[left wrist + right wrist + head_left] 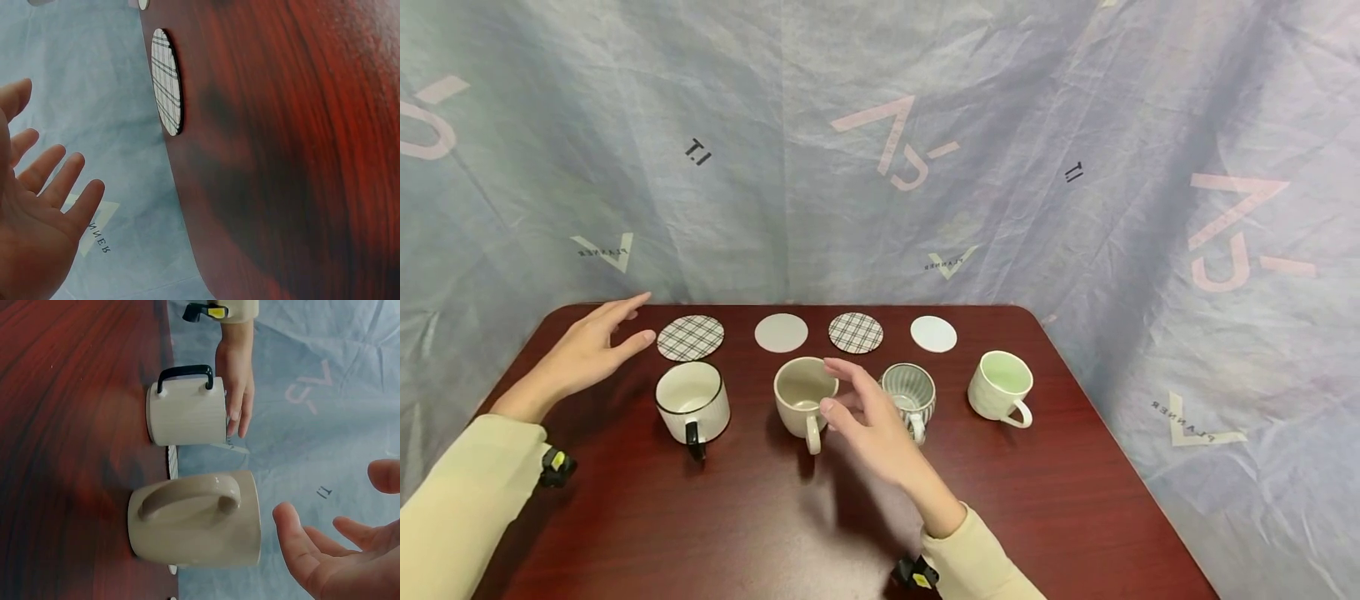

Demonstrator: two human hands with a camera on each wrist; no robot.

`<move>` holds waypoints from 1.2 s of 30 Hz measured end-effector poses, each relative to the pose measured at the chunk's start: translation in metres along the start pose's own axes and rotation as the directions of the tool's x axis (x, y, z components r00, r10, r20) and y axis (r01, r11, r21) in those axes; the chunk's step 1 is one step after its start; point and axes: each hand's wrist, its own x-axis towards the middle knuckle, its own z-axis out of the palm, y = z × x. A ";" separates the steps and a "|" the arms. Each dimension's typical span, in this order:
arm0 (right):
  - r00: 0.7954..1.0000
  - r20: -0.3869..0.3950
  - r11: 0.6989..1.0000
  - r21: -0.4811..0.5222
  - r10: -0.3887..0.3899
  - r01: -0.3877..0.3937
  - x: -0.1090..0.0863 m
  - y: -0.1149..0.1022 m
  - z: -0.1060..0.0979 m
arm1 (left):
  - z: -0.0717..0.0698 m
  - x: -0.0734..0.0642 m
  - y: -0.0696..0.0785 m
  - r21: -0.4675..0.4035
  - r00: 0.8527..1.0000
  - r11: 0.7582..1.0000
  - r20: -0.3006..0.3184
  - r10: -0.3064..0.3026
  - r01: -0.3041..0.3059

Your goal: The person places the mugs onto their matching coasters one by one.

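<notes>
My right hand (872, 425) hovers with parted fingers at the right side of a beige mug (194, 522), holding nothing. That mug stands upright, its handle turned toward me. Over the table's left side my left hand (587, 350) is raised, fingers extended and apart from anything. Nearest to it are a checked round coaster (691, 337) and a white mug (187, 412) with a black rim and black handle. Behind my right hand sits a ribbed grey cup (910, 392), partly covered by it. A pale green mug (1002, 387) stands at the right.
Along the back edge of the dark red table (737, 525) lie a grey coaster (781, 333), a smaller checked coaster (856, 332) and a white coaster (934, 333). A printed grey cloth (790, 208) hangs right behind the table and down its right side.
</notes>
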 end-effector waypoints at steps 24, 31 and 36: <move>0.997 0.054 0.999 -0.029 0.047 -0.046 -0.001 -0.004 0.035 | 0.006 0.017 -0.018 0.004 0.999 1.000 0.051 -0.013 0.012; 0.997 0.080 0.999 -0.037 0.022 -0.019 0.000 -0.003 0.046 | 0.007 0.020 -0.023 0.009 0.998 1.000 0.063 -0.016 0.016; 0.996 0.091 0.999 -0.034 0.004 -0.001 -0.001 0.000 0.055 | 0.008 0.023 -0.027 0.020 0.995 0.999 0.093 -0.028 0.026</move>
